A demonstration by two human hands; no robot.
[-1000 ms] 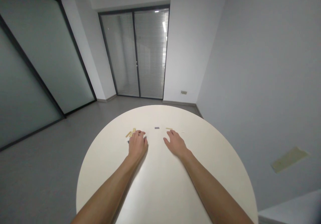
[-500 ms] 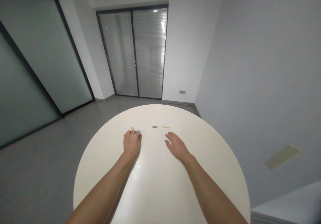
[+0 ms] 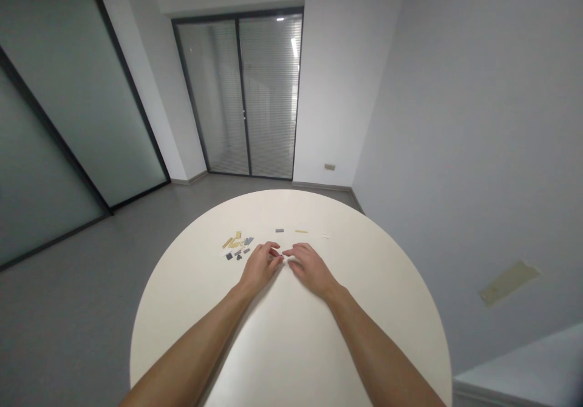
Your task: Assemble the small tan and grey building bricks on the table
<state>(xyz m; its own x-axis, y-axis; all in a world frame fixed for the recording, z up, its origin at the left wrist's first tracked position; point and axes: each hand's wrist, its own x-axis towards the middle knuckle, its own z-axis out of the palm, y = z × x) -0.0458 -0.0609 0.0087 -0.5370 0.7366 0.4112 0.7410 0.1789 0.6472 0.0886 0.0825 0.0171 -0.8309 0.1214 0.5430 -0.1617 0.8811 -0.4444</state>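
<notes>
My left hand (image 3: 260, 267) is over the middle of the table, its fingers curled and its thumb and fingertips pinched at a tiny dark building-block piece (image 3: 282, 256). Facing it, my right hand (image 3: 313, 270) has its thumb and fingers apart, with the fingertips close to that piece; whether they touch it I cannot tell. Left of my left hand lies a loose pile of small building-block pieces (image 3: 234, 245), tan, grey and dark. Beyond the hands are a grey strip piece (image 3: 279, 231), a thin yellow strip piece (image 3: 301, 231) and faint whitish pieces (image 3: 325, 235).
The round white table (image 3: 291, 346) carries everything. Behind it are a glazed door with blinds (image 3: 271, 97) and a white wall. Frosted glass panels (image 3: 68, 91) stand at the left, and a grey wall (image 3: 469, 121) rises at the right.
My left hand has moved right from the pile to the table's middle, uncovering the pile, with a tiny dark piece at its fingertips. My right hand has shifted slightly left towards it.
</notes>
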